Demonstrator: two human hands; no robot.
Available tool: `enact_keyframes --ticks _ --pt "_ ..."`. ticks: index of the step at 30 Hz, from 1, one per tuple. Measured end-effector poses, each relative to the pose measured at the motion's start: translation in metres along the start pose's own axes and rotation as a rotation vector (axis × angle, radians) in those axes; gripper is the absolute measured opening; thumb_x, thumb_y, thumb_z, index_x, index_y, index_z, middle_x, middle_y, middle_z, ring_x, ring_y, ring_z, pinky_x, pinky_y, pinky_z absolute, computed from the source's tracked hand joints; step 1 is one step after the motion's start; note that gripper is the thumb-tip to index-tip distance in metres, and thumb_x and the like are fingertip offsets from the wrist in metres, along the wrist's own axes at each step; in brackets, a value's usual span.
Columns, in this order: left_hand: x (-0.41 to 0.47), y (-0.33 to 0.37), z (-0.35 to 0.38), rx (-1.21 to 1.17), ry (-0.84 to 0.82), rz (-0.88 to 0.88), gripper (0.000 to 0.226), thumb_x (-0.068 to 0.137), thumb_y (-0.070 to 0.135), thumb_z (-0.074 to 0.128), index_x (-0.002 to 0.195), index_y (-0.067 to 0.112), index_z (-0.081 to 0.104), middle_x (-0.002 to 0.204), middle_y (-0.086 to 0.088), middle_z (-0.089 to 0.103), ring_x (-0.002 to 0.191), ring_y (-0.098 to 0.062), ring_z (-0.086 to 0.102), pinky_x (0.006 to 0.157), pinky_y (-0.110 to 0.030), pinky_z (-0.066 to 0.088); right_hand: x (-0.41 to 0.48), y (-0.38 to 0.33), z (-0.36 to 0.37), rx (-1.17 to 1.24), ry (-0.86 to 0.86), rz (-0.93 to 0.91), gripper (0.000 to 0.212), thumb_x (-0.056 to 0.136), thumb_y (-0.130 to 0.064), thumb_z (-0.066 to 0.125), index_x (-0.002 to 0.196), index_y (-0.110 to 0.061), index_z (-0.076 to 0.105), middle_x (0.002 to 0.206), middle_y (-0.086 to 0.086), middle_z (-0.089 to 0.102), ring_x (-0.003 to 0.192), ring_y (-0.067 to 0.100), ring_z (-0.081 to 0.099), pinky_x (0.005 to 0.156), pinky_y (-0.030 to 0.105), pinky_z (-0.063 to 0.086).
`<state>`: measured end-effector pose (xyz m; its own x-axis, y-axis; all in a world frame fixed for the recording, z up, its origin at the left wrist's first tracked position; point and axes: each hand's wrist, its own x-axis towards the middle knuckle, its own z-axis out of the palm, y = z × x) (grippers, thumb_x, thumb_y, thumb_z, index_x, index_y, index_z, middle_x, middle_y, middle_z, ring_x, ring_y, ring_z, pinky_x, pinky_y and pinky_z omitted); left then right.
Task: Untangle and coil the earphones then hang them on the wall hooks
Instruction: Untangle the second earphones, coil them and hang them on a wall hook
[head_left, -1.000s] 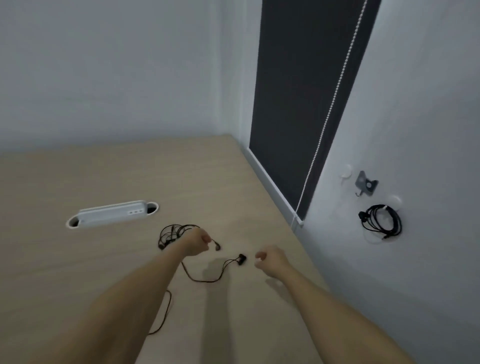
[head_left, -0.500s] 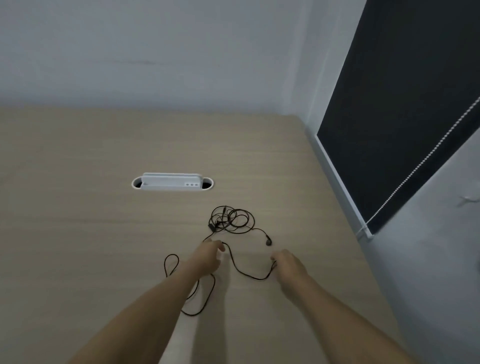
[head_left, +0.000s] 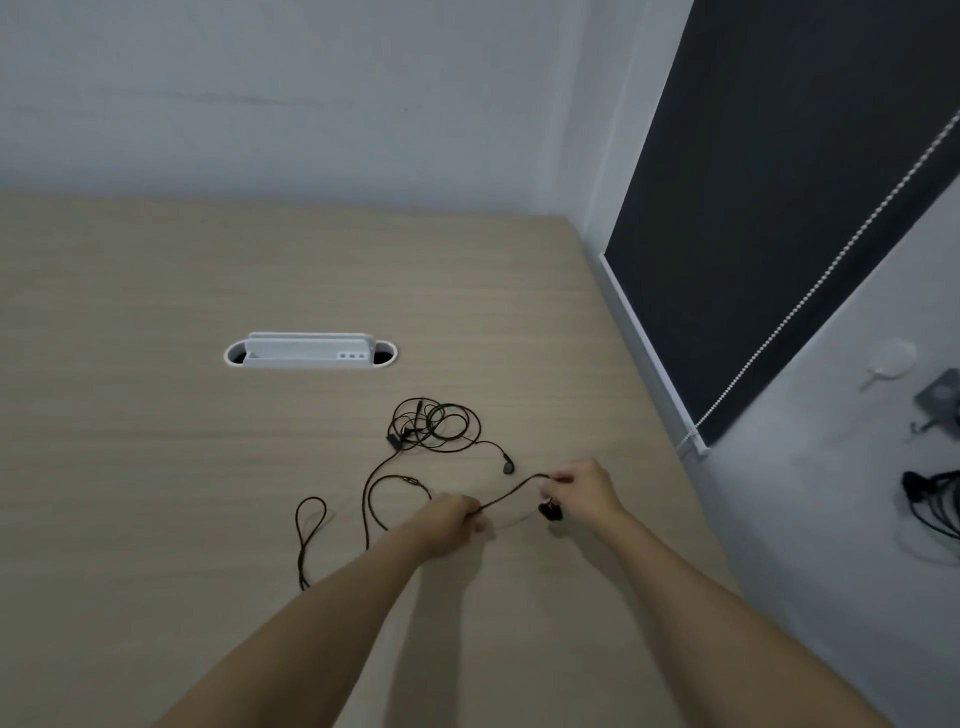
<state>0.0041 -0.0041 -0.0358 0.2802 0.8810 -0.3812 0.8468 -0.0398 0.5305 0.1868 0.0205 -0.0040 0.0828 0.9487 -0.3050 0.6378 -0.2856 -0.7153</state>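
A brown-black earphone cable (head_left: 506, 496) stretches between my two hands just above the wooden desk (head_left: 156, 467). My left hand (head_left: 449, 525) pinches it at its left end. My right hand (head_left: 584, 488) pinches it further along, with an earbud (head_left: 550, 512) dangling just below the fingers. The rest of that cable trails left in loops (head_left: 311, 525) on the desk. A second black earphone set (head_left: 434, 423) lies tangled behind my hands, one bud (head_left: 508, 466) off to its right. On the right wall are a clear hook (head_left: 891, 358), a grey hook (head_left: 940, 397) and a coiled black earphone set (head_left: 935, 506) hanging.
A white cable-port tray (head_left: 310, 353) is set into the desk behind the tangle. A dark roller blind (head_left: 779, 208) with a white bead chain (head_left: 826, 275) covers the window on the right. White walls close the desk at the back and right.
Both hands have closed on the cable and lifted a stretch of it taut between them; before, they hovered over it on the desk. The view has swung left, then slightly back right.
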Motion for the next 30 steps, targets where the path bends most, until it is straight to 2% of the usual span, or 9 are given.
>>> enact_keyframes --ticks 4,8,9,12,15,21,24,28,30 --pt "-0.014 -0.006 -0.038 -0.065 0.068 -0.005 0.035 0.098 0.023 0.041 0.097 -0.001 0.067 0.071 -0.010 0.063 0.077 -0.026 0.060 0.069 -0.025 0.043 -0.003 -0.011 -0.030 0.013 0.078 0.044 0.028 0.085 -0.015 0.066 0.092 0.011 0.072 0.075 0.030 0.064 0.039 0.005 0.050 0.039 0.014 0.036" --pt "-0.024 -0.010 -0.078 -0.059 0.168 -0.047 0.033 0.097 0.023 0.044 0.099 -0.001 0.067 0.065 0.003 0.055 0.077 -0.017 0.053 0.063 -0.021 0.037 -0.002 -0.019 -0.048 0.044 0.045 0.095 0.022 0.082 -0.015 0.068 0.087 0.006 0.074 0.069 0.014 0.063 0.063 0.019 0.054 0.066 0.029 0.045" --pt "-0.027 -0.010 -0.086 -0.053 0.190 -0.058 0.032 0.097 0.023 0.045 0.100 0.000 0.067 0.073 0.000 0.057 0.080 -0.017 0.053 0.066 -0.021 0.037 -0.003 -0.021 -0.050 0.115 0.010 0.108 0.019 0.082 -0.010 0.067 0.085 0.008 0.072 0.063 0.012 0.059 0.056 0.018 0.052 0.064 0.032 0.049" --pt "-0.036 -0.007 -0.101 -0.030 0.212 -0.084 0.032 0.096 0.025 0.047 0.098 0.000 0.067 0.083 -0.003 0.059 0.079 -0.017 0.052 0.065 -0.022 0.036 -0.013 -0.033 -0.051 0.401 -0.126 0.148 0.011 0.083 0.006 0.062 0.089 0.014 0.065 0.064 0.009 0.053 0.038 0.007 0.053 0.043 0.013 0.051" --pt "-0.043 -0.004 -0.107 -0.084 0.123 -0.090 0.026 0.093 0.027 0.052 0.079 0.008 0.064 0.079 -0.004 0.063 0.062 -0.013 0.053 0.058 -0.020 0.038 -0.023 -0.049 -0.051 0.491 -0.222 0.138 0.014 0.084 0.009 0.059 0.077 -0.004 0.059 0.066 0.009 0.056 0.034 0.003 0.052 0.040 0.011 0.048" --pt "-0.059 0.030 -0.134 -0.910 -0.124 -0.125 0.032 0.096 0.025 0.047 0.067 0.012 0.050 0.049 0.004 0.035 0.047 -0.009 0.038 0.057 -0.019 0.040 -0.027 -0.059 -0.049 0.172 -0.189 0.010 0.007 0.082 -0.004 0.065 0.081 -0.010 0.063 0.064 0.003 0.055 0.054 0.010 0.049 0.050 0.017 0.041" --pt "-0.061 0.046 -0.152 -1.064 -0.123 -0.136 0.029 0.098 0.021 0.041 0.071 0.013 0.050 0.041 0.007 0.036 0.042 -0.008 0.042 0.054 -0.020 0.048 -0.028 -0.061 -0.046 0.164 -0.171 -0.001 0.014 0.080 -0.001 0.064 0.090 -0.011 0.063 0.070 0.001 0.057 0.060 0.010 0.053 0.054 0.019 0.045" --pt "-0.059 0.064 -0.159 -1.195 -0.059 -0.133 0.029 0.100 0.013 0.031 0.079 0.010 0.050 0.051 0.003 0.062 0.062 -0.012 0.059 0.071 -0.024 0.051 -0.040 -0.075 -0.043 0.341 -0.286 -0.016 0.022 0.084 0.005 0.055 0.100 -0.009 0.060 0.076 0.001 0.058 0.065 0.010 0.053 0.059 0.019 0.044" --pt "-0.056 0.070 -0.158 -1.218 -0.032 -0.120 0.027 0.101 0.010 0.026 0.087 0.008 0.049 0.081 -0.006 0.074 0.091 -0.021 0.064 0.082 -0.028 0.049 -0.047 -0.083 -0.040 0.369 -0.384 -0.051 0.030 0.084 0.007 0.054 0.108 -0.010 0.060 0.087 0.001 0.061 0.076 0.011 0.056 0.062 0.020 0.044"
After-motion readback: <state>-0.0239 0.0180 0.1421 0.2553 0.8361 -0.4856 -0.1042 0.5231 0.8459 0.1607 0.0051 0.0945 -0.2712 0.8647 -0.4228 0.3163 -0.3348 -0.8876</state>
